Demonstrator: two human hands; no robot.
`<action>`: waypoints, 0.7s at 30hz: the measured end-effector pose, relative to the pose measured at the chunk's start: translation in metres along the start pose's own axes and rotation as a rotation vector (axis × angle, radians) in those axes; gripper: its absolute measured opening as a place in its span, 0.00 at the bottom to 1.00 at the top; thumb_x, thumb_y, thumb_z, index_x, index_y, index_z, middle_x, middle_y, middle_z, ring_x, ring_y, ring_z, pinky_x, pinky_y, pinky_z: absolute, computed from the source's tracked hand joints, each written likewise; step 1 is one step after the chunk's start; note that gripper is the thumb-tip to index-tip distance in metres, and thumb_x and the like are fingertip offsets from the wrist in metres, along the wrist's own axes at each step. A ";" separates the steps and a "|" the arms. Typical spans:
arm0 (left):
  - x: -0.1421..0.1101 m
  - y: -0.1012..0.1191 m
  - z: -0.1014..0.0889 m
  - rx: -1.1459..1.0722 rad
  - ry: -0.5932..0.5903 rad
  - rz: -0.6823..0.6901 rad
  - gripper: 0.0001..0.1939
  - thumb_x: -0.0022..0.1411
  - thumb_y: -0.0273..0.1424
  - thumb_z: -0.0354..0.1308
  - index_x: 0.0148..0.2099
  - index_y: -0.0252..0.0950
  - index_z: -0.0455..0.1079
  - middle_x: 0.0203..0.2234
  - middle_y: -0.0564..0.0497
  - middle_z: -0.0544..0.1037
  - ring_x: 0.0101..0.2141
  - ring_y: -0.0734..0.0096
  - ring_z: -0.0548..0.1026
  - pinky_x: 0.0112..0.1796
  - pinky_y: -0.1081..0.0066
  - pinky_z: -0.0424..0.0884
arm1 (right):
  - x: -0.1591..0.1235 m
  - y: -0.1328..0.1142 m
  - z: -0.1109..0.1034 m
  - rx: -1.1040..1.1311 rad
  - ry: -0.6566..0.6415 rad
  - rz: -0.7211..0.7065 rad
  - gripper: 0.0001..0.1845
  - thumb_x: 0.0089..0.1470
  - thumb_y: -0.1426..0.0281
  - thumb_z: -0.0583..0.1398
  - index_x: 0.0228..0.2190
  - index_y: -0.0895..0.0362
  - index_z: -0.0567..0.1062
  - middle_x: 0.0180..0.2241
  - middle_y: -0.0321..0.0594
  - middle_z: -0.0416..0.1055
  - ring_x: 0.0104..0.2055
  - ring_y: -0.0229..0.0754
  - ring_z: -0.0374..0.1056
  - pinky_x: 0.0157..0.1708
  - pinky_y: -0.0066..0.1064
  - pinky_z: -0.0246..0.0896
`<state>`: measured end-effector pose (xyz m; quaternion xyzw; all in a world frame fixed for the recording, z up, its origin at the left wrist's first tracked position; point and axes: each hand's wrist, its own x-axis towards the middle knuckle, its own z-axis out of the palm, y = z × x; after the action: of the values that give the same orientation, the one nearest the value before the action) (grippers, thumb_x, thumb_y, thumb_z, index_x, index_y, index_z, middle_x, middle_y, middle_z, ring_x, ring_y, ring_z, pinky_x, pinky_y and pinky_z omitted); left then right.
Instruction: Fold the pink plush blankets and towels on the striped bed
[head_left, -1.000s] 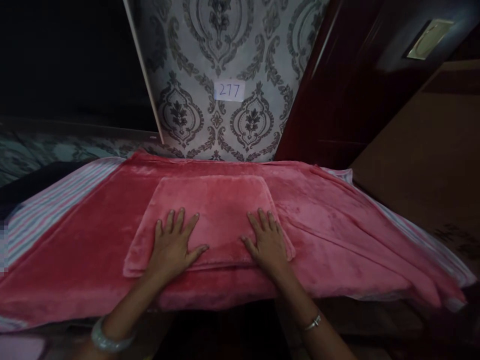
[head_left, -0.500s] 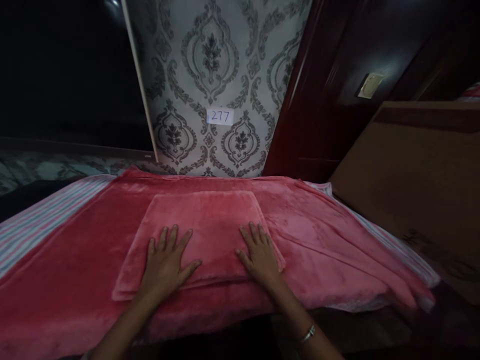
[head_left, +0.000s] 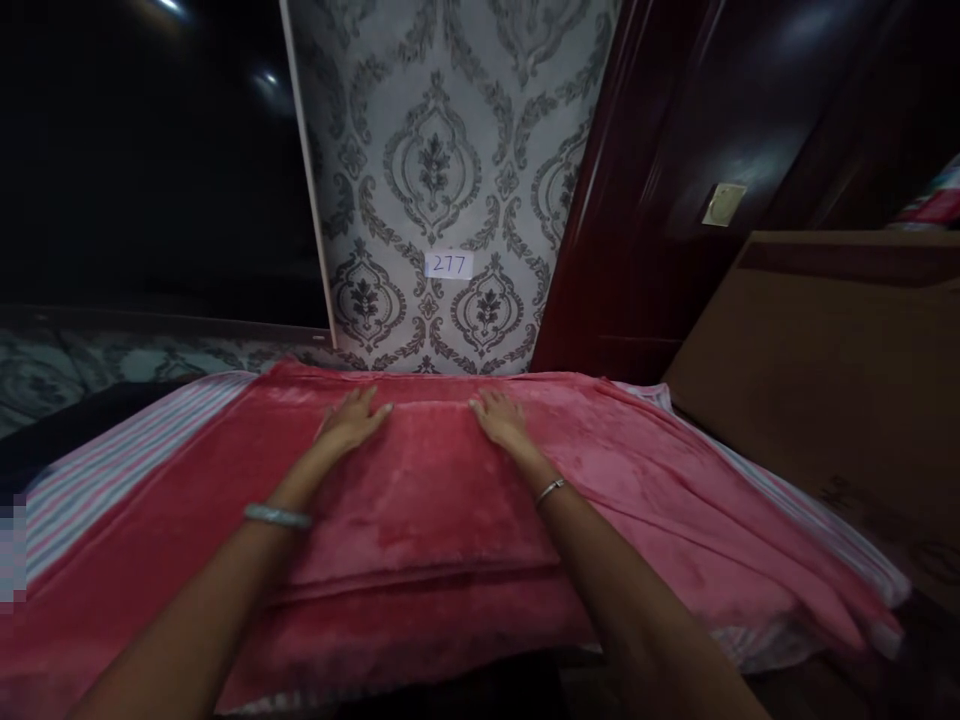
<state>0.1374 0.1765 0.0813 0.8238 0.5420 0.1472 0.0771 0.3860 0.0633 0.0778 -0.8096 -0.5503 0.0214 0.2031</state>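
Observation:
A folded red plush cloth (head_left: pixel 427 500) lies on top of a larger red plush blanket (head_left: pixel 660 500) spread over a striped sheet (head_left: pixel 112 450). My left hand (head_left: pixel 351 422) rests flat at the far edge of the folded cloth, fingers stretched out and holding nothing. My right hand (head_left: pixel 499 417) lies flat at that far edge too, a little to the right, fingers extended. Both arms reach forward over the cloth. A pale bangle circles my left wrist and a thin bracelet my right.
Patterned grey wallpaper (head_left: pixel 450 180) with a paper label reading 277 (head_left: pixel 448 265) rises behind the bed. A dark red wooden door (head_left: pixel 675 150) stands to the right, and a brown board (head_left: pixel 825 360) leans beside it. The left background is dark.
Both hands have slid from the near edge of the folded cloth forward to its far edge, staying flat on it. The view has shifted a little.

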 end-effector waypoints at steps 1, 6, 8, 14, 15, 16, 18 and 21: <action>0.005 0.000 0.003 0.029 -0.023 -0.034 0.35 0.68 0.49 0.43 0.70 0.35 0.57 0.68 0.37 0.59 0.68 0.46 0.54 0.65 0.45 0.53 | 0.006 0.001 0.003 -0.003 -0.001 0.006 0.30 0.70 0.56 0.44 0.65 0.55 0.62 0.68 0.49 0.55 0.70 0.54 0.48 0.66 0.55 0.43; 0.002 -0.012 0.039 0.136 0.007 -0.066 0.34 0.69 0.46 0.37 0.67 0.32 0.62 0.63 0.33 0.66 0.65 0.43 0.60 0.59 0.37 0.58 | 0.012 0.019 0.032 -0.018 -0.051 -0.040 0.28 0.70 0.56 0.44 0.60 0.56 0.69 0.62 0.48 0.66 0.66 0.54 0.55 0.64 0.53 0.48; 0.001 -0.018 0.053 0.166 0.045 -0.065 0.34 0.69 0.47 0.36 0.68 0.34 0.60 0.64 0.34 0.64 0.66 0.44 0.57 0.58 0.38 0.60 | 0.011 0.028 0.044 -0.019 -0.048 -0.050 0.28 0.70 0.56 0.44 0.59 0.56 0.70 0.60 0.49 0.67 0.65 0.51 0.57 0.63 0.48 0.50; 0.008 -0.029 0.064 0.122 0.020 -0.078 0.36 0.69 0.50 0.35 0.69 0.37 0.59 0.66 0.37 0.62 0.66 0.45 0.56 0.58 0.44 0.64 | 0.013 0.037 0.059 -0.044 0.000 -0.070 0.27 0.70 0.55 0.45 0.56 0.56 0.72 0.58 0.50 0.69 0.63 0.51 0.59 0.60 0.46 0.54; 0.008 -0.029 0.064 0.118 0.017 -0.081 0.35 0.69 0.50 0.35 0.69 0.37 0.59 0.66 0.38 0.62 0.66 0.46 0.56 0.58 0.45 0.64 | 0.013 0.037 0.059 -0.042 0.001 -0.066 0.27 0.70 0.55 0.45 0.56 0.56 0.72 0.58 0.49 0.69 0.63 0.51 0.59 0.60 0.46 0.54; 0.008 -0.029 0.063 0.117 0.016 -0.082 0.35 0.69 0.50 0.35 0.69 0.37 0.59 0.66 0.38 0.62 0.66 0.46 0.56 0.58 0.45 0.64 | 0.013 0.037 0.060 -0.036 0.004 -0.062 0.26 0.70 0.56 0.46 0.57 0.56 0.72 0.58 0.48 0.69 0.63 0.51 0.59 0.60 0.46 0.54; 0.007 -0.029 0.062 0.115 0.021 -0.071 0.35 0.69 0.49 0.36 0.68 0.36 0.60 0.65 0.38 0.63 0.66 0.46 0.56 0.58 0.46 0.64 | 0.013 0.037 0.060 -0.024 0.018 -0.058 0.26 0.70 0.56 0.46 0.59 0.54 0.70 0.59 0.47 0.68 0.64 0.50 0.58 0.61 0.45 0.53; 0.005 -0.028 0.061 0.107 0.036 -0.065 0.35 0.69 0.49 0.36 0.69 0.37 0.59 0.65 0.38 0.63 0.66 0.47 0.57 0.58 0.46 0.65 | 0.014 0.039 0.061 -0.009 0.041 -0.063 0.26 0.70 0.57 0.46 0.60 0.54 0.68 0.61 0.46 0.67 0.65 0.49 0.57 0.61 0.44 0.53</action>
<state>0.1352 0.1944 0.0166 0.8058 0.5770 0.1302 0.0279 0.4097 0.0822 0.0105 -0.7929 -0.5715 -0.0042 0.2115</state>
